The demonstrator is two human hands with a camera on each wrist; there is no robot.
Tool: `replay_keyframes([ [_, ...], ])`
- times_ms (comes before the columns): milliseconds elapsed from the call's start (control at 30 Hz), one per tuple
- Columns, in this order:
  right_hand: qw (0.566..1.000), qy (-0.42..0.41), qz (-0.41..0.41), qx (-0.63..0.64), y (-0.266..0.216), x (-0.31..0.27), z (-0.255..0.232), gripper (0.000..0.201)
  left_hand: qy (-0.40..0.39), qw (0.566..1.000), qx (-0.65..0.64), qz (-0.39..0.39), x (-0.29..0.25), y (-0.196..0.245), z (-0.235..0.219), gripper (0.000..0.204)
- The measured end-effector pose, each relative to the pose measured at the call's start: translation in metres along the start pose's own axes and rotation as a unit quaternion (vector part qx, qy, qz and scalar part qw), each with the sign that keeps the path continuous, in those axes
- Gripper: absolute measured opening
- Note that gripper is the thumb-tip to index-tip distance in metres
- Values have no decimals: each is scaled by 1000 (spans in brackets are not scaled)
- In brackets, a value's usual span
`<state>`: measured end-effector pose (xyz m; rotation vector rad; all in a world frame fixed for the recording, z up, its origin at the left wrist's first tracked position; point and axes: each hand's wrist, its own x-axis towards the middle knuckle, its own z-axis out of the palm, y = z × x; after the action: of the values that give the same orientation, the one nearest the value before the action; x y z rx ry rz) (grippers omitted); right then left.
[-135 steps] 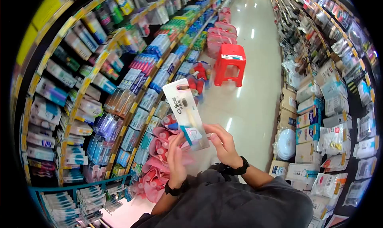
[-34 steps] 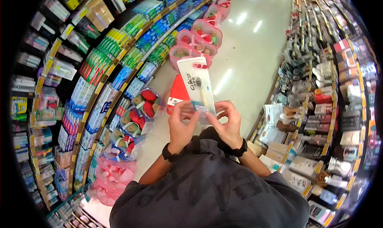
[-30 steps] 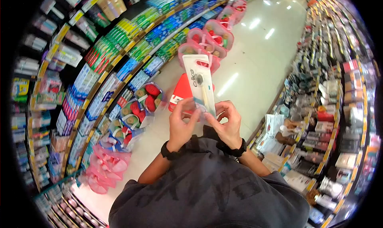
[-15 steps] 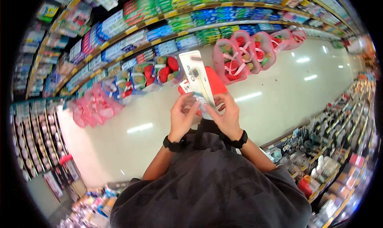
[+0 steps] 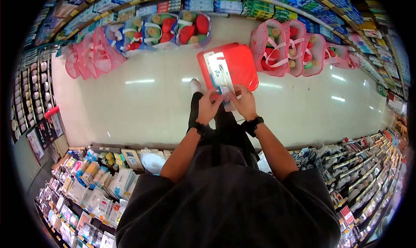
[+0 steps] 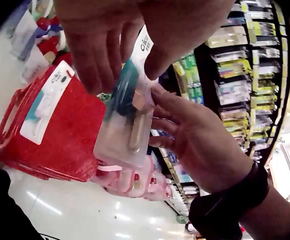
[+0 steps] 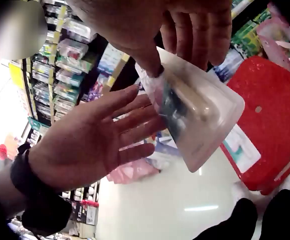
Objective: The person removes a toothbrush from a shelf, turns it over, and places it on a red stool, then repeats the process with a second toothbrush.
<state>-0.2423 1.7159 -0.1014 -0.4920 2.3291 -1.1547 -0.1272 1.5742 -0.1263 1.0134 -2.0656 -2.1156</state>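
A clear blister pack [image 5: 222, 72] on a white printed card, with a beige-handled item inside, is held up over the red stool [image 5: 245, 66]. My left hand [image 5: 207, 106] holds its lower left side, thumb in front and fingers behind. On the lower right side, my right hand [image 5: 246, 105] pinches the pack between thumb and fingers. In the left wrist view the teal panel and the beige handle [image 6: 137, 129] show through the plastic. A second carded pack [image 6: 46, 107] lies flat on the stool seat.
Blue-edged bags [image 5: 160, 31] and pink bags [image 5: 271, 50] with red and green contents stand along the far shelf. Shelves of packaged goods [image 5: 95, 196] line the near side. Pale floor [image 5: 160, 105] runs between them, with a shoe [image 5: 194, 85] left of the stool.
The view has turned left, so the aisle now runs across it and the stool stands in front. Both hands still hold the pack, and the head looks further down.
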Motion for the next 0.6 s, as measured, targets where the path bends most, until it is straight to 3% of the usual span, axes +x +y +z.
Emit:
replay_keyframes([
  [167, 995, -47, 24, -86, 57, 39, 50, 37, 54, 997, 27, -39, 44, -83, 6, 44],
  [200, 993, -52, 32, -99, 70, 47, 63, 38, 57, 994, -4, -90, 51, -74, 6, 46],
  [300, 989, -66, 55, -124, 96, 70, 93, 39, 69, 994, 61, -50, 82, -135, 7, 47],
  [433, 991, -33, 33, -124, 126, 91, 126, 39, 94, 987, 62, -119, 113, -141, 10, 48],
  [600, 991, -31, 30, -130, 136, 103, 141, 41, 115, 983, 54, -133, 131, -168, 13, 46],
])
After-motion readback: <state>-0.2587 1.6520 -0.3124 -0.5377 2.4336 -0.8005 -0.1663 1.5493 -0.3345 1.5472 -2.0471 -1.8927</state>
